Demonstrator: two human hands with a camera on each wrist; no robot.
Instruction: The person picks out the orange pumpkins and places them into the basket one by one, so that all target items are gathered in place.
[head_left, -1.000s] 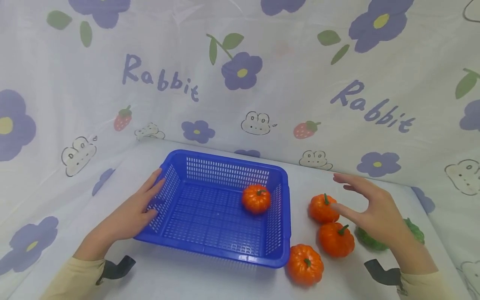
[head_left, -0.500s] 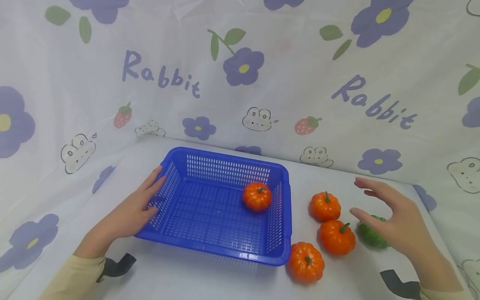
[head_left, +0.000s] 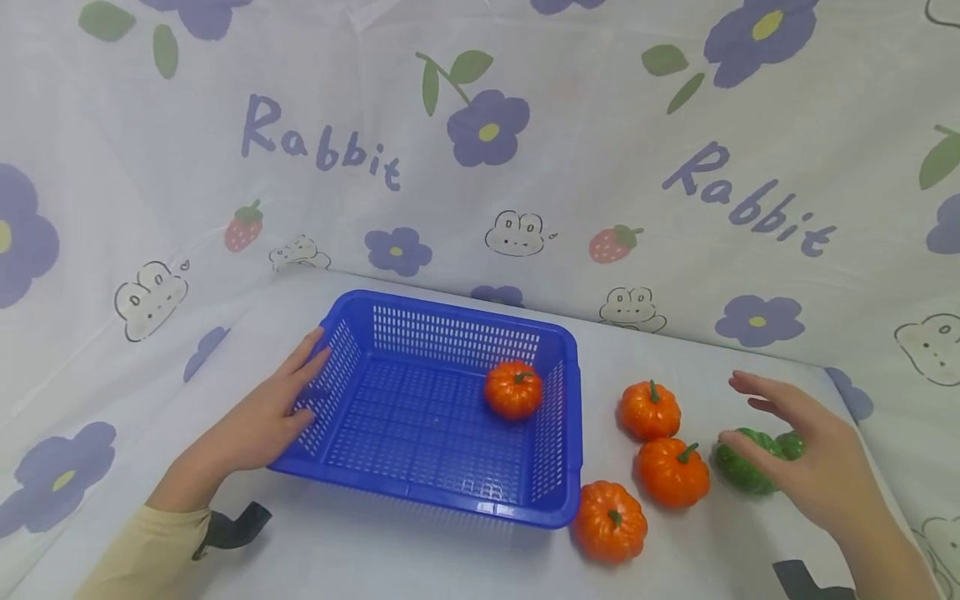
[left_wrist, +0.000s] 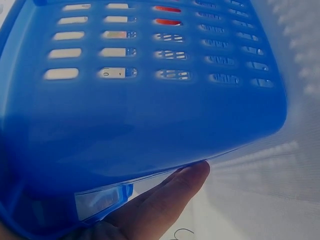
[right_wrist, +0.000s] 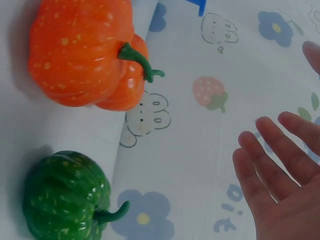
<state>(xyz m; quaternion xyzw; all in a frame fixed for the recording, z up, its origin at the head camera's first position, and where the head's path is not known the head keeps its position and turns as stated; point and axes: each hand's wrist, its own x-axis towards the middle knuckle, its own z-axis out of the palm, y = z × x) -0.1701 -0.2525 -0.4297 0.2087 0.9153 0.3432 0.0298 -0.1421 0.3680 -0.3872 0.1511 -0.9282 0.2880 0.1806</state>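
My left hand (head_left: 258,421) rests over the left side of a blue plastic basket (head_left: 420,502), its fingers extended across the rim. In the left wrist view a finger (left_wrist: 175,192) lies against the edge of the basket's wall (left_wrist: 150,130). An orange pumpkin (head_left: 513,390) sits inside the basket near its right wall. My right hand (head_left: 825,458) hovers with fingers spread, holding nothing, above two green pumpkins (head_left: 744,471) that it partly hides. One green pumpkin (right_wrist: 67,197) shows whole in the right wrist view, apart from the hand (right_wrist: 285,185).
Right of the basket, orange pumpkins stand on the white tabletop (head_left: 315,542): one at the back (head_left: 649,411), one in the middle (head_left: 672,472), one at the front (head_left: 611,522) close to the basket's corner. A printed cloth (head_left: 570,125) rises behind the table.
My right hand has moved right and slightly down, away from the orange pumpkins to over the green ones. The left hand stays on the basket. The head view has tilted slightly.
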